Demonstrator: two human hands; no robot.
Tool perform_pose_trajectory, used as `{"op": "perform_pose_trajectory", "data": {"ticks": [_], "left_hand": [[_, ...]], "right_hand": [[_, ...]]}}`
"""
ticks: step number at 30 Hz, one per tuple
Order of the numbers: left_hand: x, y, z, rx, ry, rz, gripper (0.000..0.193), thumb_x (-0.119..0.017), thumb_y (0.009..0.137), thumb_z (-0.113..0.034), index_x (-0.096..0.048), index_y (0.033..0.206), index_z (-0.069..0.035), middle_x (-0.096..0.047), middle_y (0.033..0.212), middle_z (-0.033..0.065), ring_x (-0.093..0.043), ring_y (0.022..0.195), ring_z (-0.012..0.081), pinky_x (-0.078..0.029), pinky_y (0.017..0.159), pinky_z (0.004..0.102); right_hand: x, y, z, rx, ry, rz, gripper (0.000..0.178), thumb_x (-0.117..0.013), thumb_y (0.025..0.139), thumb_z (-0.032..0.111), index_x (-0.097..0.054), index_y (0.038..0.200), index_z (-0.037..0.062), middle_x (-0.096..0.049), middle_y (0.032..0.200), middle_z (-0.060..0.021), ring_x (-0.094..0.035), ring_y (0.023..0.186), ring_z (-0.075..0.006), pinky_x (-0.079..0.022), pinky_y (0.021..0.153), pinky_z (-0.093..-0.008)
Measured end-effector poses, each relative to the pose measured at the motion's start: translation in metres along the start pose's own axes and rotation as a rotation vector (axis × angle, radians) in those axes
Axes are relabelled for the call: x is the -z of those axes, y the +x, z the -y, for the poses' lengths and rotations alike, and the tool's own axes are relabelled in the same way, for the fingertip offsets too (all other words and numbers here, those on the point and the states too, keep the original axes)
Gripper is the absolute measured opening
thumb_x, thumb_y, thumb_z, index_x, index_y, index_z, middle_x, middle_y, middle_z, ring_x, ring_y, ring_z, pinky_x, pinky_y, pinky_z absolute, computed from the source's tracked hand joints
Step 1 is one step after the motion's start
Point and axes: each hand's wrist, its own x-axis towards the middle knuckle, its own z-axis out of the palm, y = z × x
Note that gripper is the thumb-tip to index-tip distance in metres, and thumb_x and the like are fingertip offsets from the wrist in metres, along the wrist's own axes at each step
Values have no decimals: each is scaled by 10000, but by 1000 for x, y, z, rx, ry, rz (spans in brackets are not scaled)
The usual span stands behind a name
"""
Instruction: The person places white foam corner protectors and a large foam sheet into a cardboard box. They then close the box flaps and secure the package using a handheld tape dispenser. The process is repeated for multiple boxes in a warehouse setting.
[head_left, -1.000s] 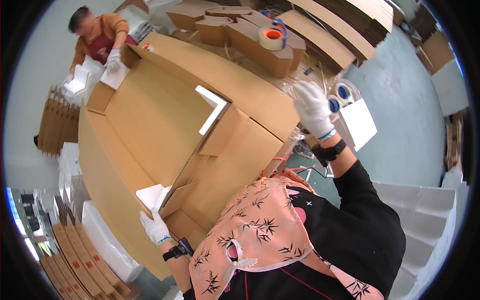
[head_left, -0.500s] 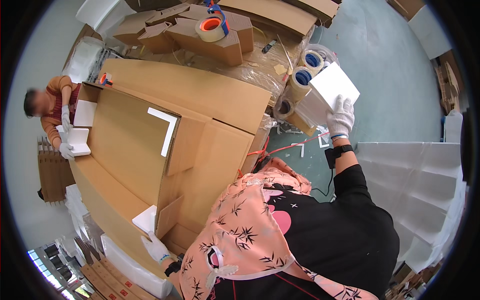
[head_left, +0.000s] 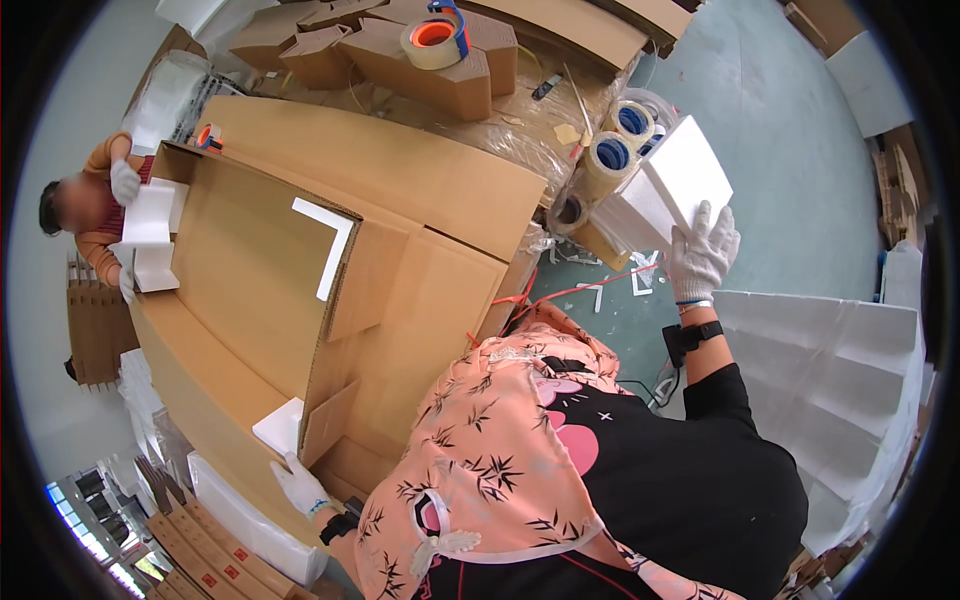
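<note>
My gloved right hand (head_left: 704, 258) grips the near edge of a white foam board (head_left: 688, 172), which is tilted up from a stack of white foam sheets (head_left: 634, 215). Far to the left of it, my gloved left hand (head_left: 300, 488) lies by the near corner of a large open cardboard box (head_left: 240, 270). Its fingers are stretched out and hold nothing that I can see. Just beyond them, a white foam piece (head_left: 280, 428) sits in the box corner. A white L-shaped foam strip (head_left: 328, 245) stands along the right inner side of the box.
At the box's far-left end, a person (head_left: 105, 200) in gloves handles white foam pieces (head_left: 155, 265). Tape rolls (head_left: 610, 153) stand beside the foam stack. A tape dispenser (head_left: 435, 42) sits on folded cardboard. A red cord (head_left: 570, 287) and foam scraps lie on the floor.
My right hand has moved slightly right, and the board under it is now tilted off the stack. My left hand stays by the box corner. The other person's upper hand has risen.
</note>
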Motion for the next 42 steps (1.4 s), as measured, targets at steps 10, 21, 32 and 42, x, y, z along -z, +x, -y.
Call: {"op": "perform_pose_trajectory", "data": {"ticks": [10, 21, 32, 42], "left_hand": [[-7, 12, 4, 22, -135, -25, 726, -438, 992, -476, -373, 1428, 100, -381, 1490, 271, -356, 1394, 371, -255, 1166, 391], [-13, 11, 8, 45, -158, -82, 703, -453, 981, -472, -406, 1420, 75, -409, 1473, 265, -373, 1384, 372, -267, 1160, 392], [-3, -96, -69, -692, -476, -487, 394, -638, 884, -160, -610, 1251, -20, -549, 1347, 207, -496, 1266, 393, -345, 1123, 469], [-147, -147, -82, -804, -3, 246, 765, -705, 792, -367, -413, 1423, -46, -264, 1531, 277, -221, 1423, 453, -132, 1199, 513]], "right_hand": [[123, 59, 197, 257, 1504, -47, 357, -713, 837, -22, -618, 1181, -10, -694, 1023, -122, -662, 898, -157, -535, 780, -312], [171, -8, 458, 1715, 1205, 265, 227, -669, 775, 165, -625, 985, 89, -661, 885, -106, -639, 839, -316, -512, 794, -442], [136, -17, 445, 1543, 1153, -155, 157, -631, 808, 230, -678, 875, 96, -612, 1189, -85, -576, 1104, -236, -408, 1017, -436], [89, -34, 179, 1252, 843, 667, 196, -614, 838, 260, -671, 954, 113, -648, 805, -112, -658, 730, -321, -539, 654, -423]]}}
